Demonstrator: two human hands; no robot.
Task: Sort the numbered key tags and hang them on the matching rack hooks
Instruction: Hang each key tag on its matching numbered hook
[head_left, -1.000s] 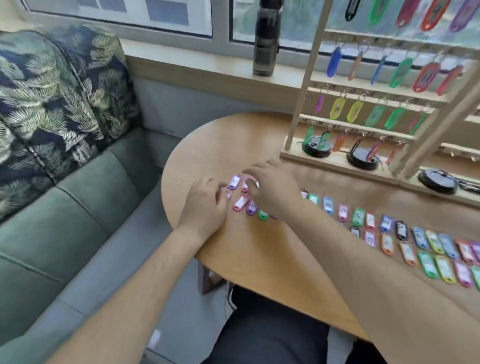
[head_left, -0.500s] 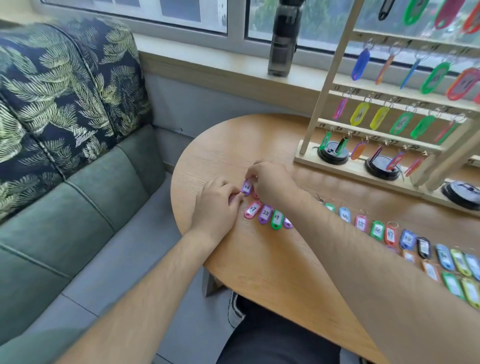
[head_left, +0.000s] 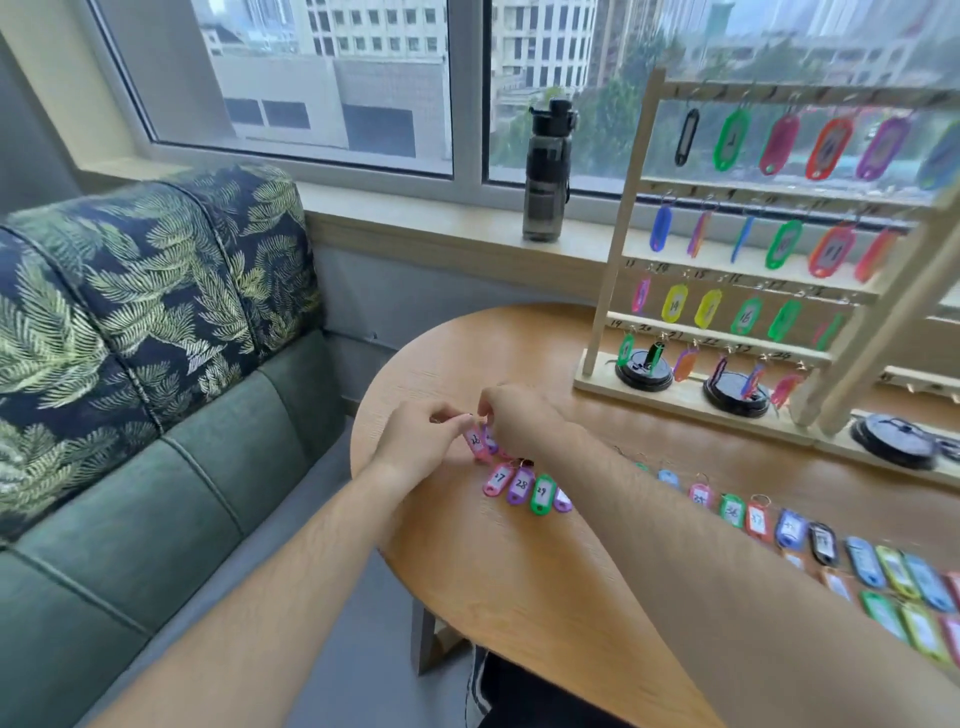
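Just above the wooden table (head_left: 519, 582), my left hand (head_left: 421, 441) pinches the top of a pink key tag (head_left: 476, 442). My right hand (head_left: 514, 418) pinches a purple tag (head_left: 490, 439) right beside it. Below them on the table lie a pink tag marked 27 (head_left: 498, 479), a purple 28 (head_left: 521, 486) and a green 29 (head_left: 542, 492). A long row of several coloured tags (head_left: 789, 530) runs to the right along the table. The wooden rack (head_left: 623, 249) stands at the back right with several tags hanging on its hooks.
A dark water bottle (head_left: 548, 171) stands on the window sill. A green sofa with a leaf-patterned cushion (head_left: 145, 291) is at the left. Black round lids (head_left: 735, 392) sit on the rack's base. The table's curved edge is near my forearms.
Both hands have lifted two tags off the table, a pink one and a purple one. The view has tilted up, showing more of the window and rack.
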